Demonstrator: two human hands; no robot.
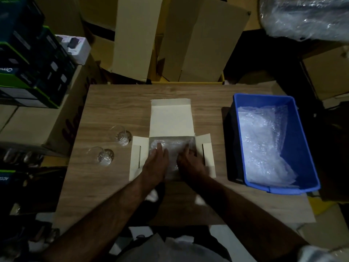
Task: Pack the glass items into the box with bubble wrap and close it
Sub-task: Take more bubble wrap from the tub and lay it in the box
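1. cream cardboard box (171, 118) lies open in the middle of a wood-grain table (117, 103), its lid flap folded away from the person and its two side flaps spread flat to left and right.
2. bubble wrap (171, 146) lines the inside of the box; something rounded seems to bulge under the wrap at the far left corner, but the dim light does not let me say what.
3. the left hand (155, 163) rests palm down on the wrap in the left half of the box, fingers straight and slightly spread, gripping nothing.
4. the right hand (189, 162) presses on the wrap in the right half, next to the right wall; its fingers look partly bent into the wrap, but whether they pinch it i cannot tell.
5. two clear glasses lie on the table left of the box, outside it: the far glass (122, 137) just beside the left flap, the near glass (103, 156) a little further left and closer to the person. the two glasses are apart from each other.
6. a blue plastic bin (302, 148) stands on the right side of the table, well apart from the box, with loose sheets of more bubble wrap (264, 144) piled inside.
7. large brown cartons (198, 44) stand behind the table, and stacked retail boxes (32, 59) fill the left.
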